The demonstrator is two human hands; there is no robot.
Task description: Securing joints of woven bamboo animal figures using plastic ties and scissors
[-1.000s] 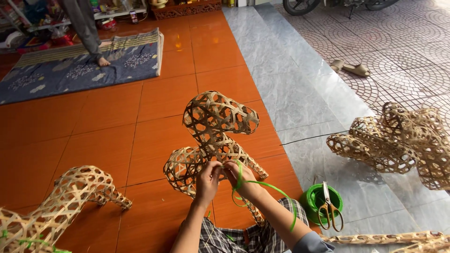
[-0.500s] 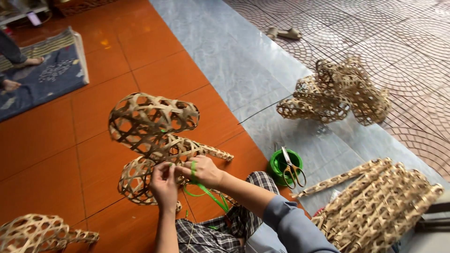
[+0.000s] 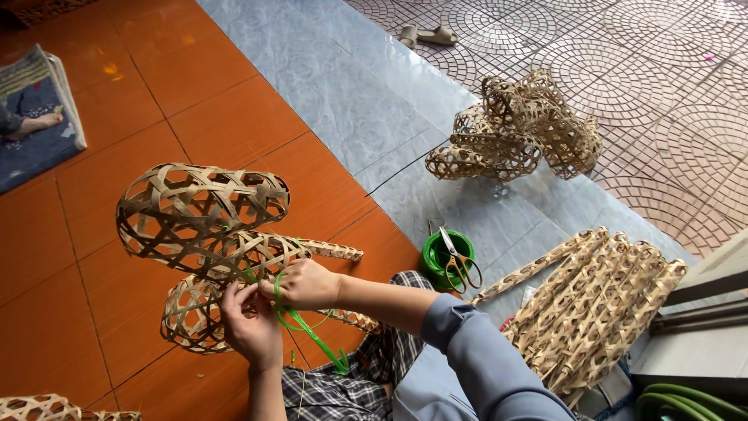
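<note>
Both hands pinching a green strap at a woven bamboo frame

The woven frame (image 3: 204,234) stands on the orange floor right in front of the knees. Left hand (image 3: 251,323) and right hand (image 3: 306,284) are closed on the green strap (image 3: 310,331) at its middle joint, fingers touching the weave. Scissors (image 3: 458,261) rest on a green spool (image 3: 444,253) off right.

Open-weave bamboo animal frame (image 3: 204,234) — upright on orange tiles, green plastic strip (image 3: 308,327) looped at its middle

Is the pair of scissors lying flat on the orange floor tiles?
No, the scissors rest on top of the green roll, which stands on the grey floor strip.
</note>
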